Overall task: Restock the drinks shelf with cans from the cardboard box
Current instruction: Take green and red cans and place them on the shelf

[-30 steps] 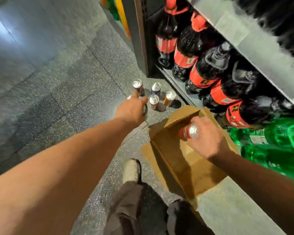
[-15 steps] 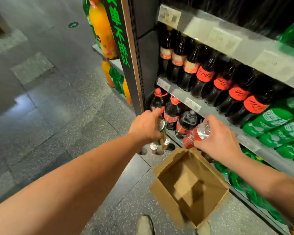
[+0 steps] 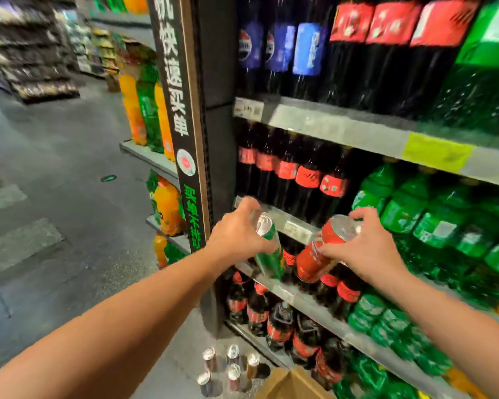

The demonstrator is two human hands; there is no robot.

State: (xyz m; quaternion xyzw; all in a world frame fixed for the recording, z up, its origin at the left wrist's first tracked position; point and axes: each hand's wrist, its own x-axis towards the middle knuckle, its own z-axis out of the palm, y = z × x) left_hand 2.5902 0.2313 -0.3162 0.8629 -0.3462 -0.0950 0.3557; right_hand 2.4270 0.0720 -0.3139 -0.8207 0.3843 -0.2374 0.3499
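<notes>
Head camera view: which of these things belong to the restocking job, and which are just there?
Job: slim green can held in the left hand; red can held in the right hand; five loose metal cans beside the brown cardboard box; grey metal shelf.
Just there: dark cola bottles with red labels; green plastic bottles; orange juice bottles; black vertical sign strip.

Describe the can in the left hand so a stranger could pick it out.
Find the black sign post at the left end of the drinks shelving. Just right of its lower part, the left hand grips a green can with a silver top. The red can in the right hand beside it is the only other one held.
</notes>
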